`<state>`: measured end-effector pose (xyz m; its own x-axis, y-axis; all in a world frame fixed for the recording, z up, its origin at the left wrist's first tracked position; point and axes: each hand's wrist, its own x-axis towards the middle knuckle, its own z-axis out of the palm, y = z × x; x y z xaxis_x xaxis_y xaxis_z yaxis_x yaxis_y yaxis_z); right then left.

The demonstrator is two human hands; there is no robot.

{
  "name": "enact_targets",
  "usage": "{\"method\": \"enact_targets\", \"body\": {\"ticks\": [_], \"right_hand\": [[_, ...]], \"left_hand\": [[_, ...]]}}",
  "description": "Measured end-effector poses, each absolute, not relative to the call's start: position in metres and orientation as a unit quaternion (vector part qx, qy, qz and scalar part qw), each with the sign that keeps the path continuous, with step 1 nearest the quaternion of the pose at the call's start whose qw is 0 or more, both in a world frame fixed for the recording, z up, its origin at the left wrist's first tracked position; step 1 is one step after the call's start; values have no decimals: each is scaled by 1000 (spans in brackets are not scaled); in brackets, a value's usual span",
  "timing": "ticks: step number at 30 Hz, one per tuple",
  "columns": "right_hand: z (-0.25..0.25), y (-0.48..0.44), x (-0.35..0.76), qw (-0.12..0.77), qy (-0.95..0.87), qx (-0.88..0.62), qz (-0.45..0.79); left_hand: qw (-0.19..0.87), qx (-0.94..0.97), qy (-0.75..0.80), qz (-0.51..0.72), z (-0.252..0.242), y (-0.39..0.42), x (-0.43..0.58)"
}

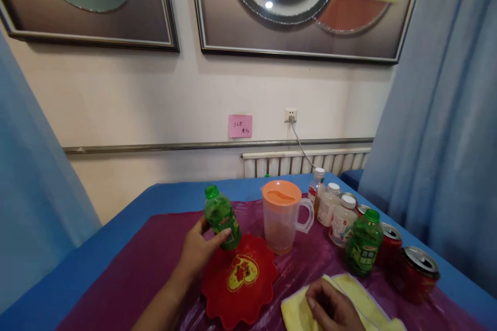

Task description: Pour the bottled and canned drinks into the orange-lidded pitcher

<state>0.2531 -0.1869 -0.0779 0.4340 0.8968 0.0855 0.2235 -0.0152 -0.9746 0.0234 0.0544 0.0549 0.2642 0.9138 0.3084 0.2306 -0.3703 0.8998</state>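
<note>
Cloth (294, 311) lies on purple sheet (140, 258) at five o'clock; right hand (333, 306) curls there, pinch unclear; left hand (199, 246) clasps labelled bottle (222, 215); note (240, 126) at twelve starts "3".

Indoor light was moderate, detail slightly soft.
A white glare spot sat on the right picture (306, 10), faint shadows lay on the wall (194, 98) beneath the frames (298, 58), and the purple sheet (163, 243) glinted; wide-angle distortion slanted the curtains (438, 129) at the edges, and print on the held bottle (222, 218) was blurred.
</note>
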Motion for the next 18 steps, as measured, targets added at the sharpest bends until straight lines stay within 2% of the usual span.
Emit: {"method": "enact_targets", "body": {"ticks": [7,13,18], "right_hand": [[-11,-137,298,704,-310,-617,165],[2,-76,308,681,-305,-659,89],[9,-56,304,695,-293,-654,49]], "left_hand": [[311,773,382,400,21,64,19],[235,794,396,397,-4,65,9],[209,805,384,401,-11,62,12]]}}
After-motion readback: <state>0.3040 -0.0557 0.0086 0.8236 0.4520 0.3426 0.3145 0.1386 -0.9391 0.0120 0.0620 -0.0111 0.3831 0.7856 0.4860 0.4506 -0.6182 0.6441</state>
